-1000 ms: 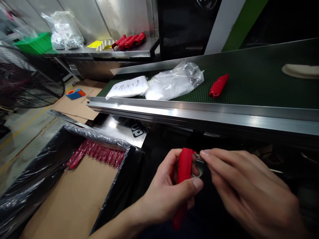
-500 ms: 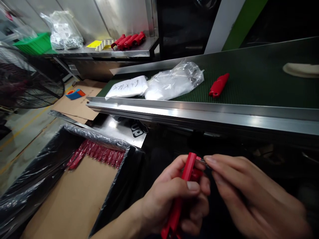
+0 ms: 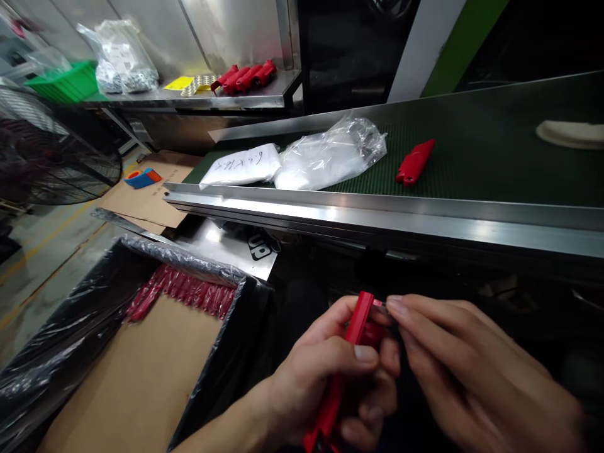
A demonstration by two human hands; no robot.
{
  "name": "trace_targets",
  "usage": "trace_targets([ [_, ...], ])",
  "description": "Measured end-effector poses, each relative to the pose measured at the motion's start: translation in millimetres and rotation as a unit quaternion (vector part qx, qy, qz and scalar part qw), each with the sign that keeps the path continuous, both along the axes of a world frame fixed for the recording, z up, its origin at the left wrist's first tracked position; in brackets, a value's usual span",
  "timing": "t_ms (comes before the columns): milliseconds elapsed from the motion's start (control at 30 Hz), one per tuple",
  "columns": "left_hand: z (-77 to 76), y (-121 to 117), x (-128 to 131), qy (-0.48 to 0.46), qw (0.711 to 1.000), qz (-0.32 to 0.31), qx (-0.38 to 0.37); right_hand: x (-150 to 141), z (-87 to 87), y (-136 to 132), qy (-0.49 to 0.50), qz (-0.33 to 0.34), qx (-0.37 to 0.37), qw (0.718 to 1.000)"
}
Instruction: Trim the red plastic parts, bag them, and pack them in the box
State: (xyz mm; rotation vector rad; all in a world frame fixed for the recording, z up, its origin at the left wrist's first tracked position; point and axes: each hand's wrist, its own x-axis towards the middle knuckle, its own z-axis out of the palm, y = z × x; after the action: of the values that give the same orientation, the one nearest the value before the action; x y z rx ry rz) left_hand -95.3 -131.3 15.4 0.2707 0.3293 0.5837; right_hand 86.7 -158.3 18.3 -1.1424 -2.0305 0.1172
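Observation:
My left hand [image 3: 335,371] is closed around a long red plastic part [image 3: 359,318], its thumb lying along the near side. The part stands tilted, with its upper end toward the conveyor and its lower end near the bottom edge of the view. My right hand [image 3: 467,358] meets the upper end from the right, thumb and fingers pinched together. Between those fingertips is a small thin metal piece [image 3: 383,307], mostly hidden, touching or very near the red part. Its exact kind cannot be made out.
Beyond my hands runs a green conveyor [image 3: 495,170] with a metal rail [image 3: 377,217], carrying plastic bags [image 3: 330,154] and a red part [image 3: 415,162]. At left, a black-lined box [image 3: 236,302] holds several bagged red pieces [image 3: 189,289]. A shelf [image 3: 155,97] bears more red parts [image 3: 245,78]; a fan [image 3: 61,145] stands left.
Both hands stay almost in place. The right fingertips have shifted slightly left toward the red part, and less of the thin metal piece shows.

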Motion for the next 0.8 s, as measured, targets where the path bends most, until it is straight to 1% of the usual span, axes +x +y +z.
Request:
trace_targets([
  [133, -3.6, -4, 0, 0.005, 1.0, 0.003, 0.016, 0, -4.6, 4, -0.019, -0.011, 0.013, 1.0],
  [233, -2.2, -7, 0, 0.009, 0.998, -0.017, 0.052, 2, -7.5, 5, 0.002, -0.06, 0.012, 0.998],
  [300, 0.4, -8, 0, 0.011, 0.999, -0.011, 0.045, 3, -6.6, 5, 0.026, -0.079, 0.013, 0.996],
  [400, 3.9, -5, -1, 0.006, 1.0, 0.002, -0.011, 4, -2.6, 3, 0.028, -0.051, 0.012, 0.998],
  [467, 5.1, -4, -1, -0.002, 1.0, 0.001, -0.031, 4, -0.8, 2, 0.014, -0.023, 0.009, 1.0],
  [567, 5.4, -5, 1, -0.003, 0.999, 0.013, -0.032, 4, -1.3, 1, -0.011, -0.009, 0.01, 1.0],
  [667, 2.7, -7, 3, -0.015, 0.999, 0.02, -0.033, 5, -3.2, 3, -0.028, -0.002, 0.011, 1.0],
  [800, -7.3, -5, 3, -0.063, 0.998, -0.013, -0.013, 6, -3.9, 6, -0.039, 0.003, 0.019, 0.999],
])
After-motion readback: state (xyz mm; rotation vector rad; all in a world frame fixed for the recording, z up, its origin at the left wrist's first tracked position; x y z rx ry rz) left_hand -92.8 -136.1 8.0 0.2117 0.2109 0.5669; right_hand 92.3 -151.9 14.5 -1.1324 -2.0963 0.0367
